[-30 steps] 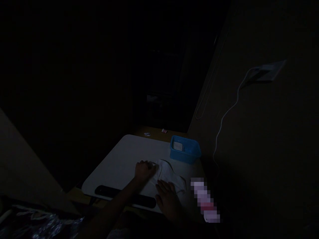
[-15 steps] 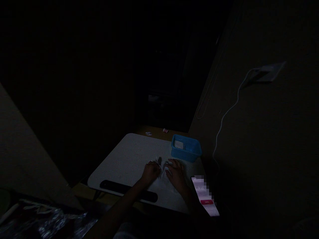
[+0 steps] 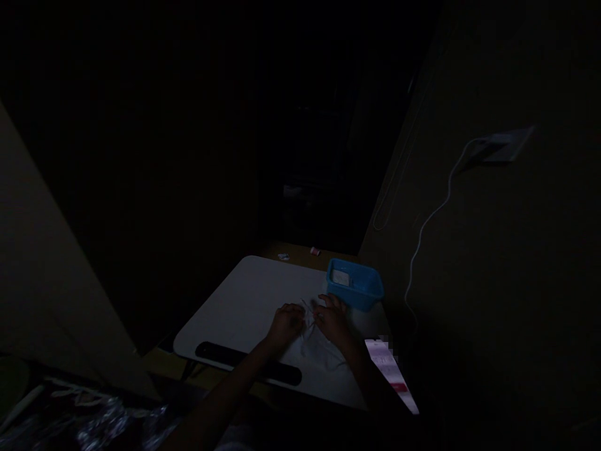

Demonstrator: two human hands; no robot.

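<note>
A thin, pale, crumpled sheet [image 3: 320,352] lies partly on the white folding table [image 3: 253,294], its upper end bunched between my hands. In the dim light I cannot tell whether it is cloth or plastic. My left hand [image 3: 286,322] pinches the bunched end from the left, fingers curled. From the right, my right hand [image 3: 332,319] grips the same part with thumb and forefinger, while its other fingers reach out toward the blue basket [image 3: 355,294]. The two hands are close together, with a little of the sheet showing between them.
In the basket lies a white block-like item [image 3: 340,277]. A lit phone [image 3: 392,376] is at the table's right side. A white cable [image 3: 429,216] hangs from a wall socket [image 3: 507,144]. Behind the table are a small reddish item [image 3: 315,251] and a scrap [image 3: 283,257].
My right hand has drawn closer to the left and its thumb and forefinger have closed on the sheet. More of the sheet shows spread below the hands. The view has shifted slightly.
</note>
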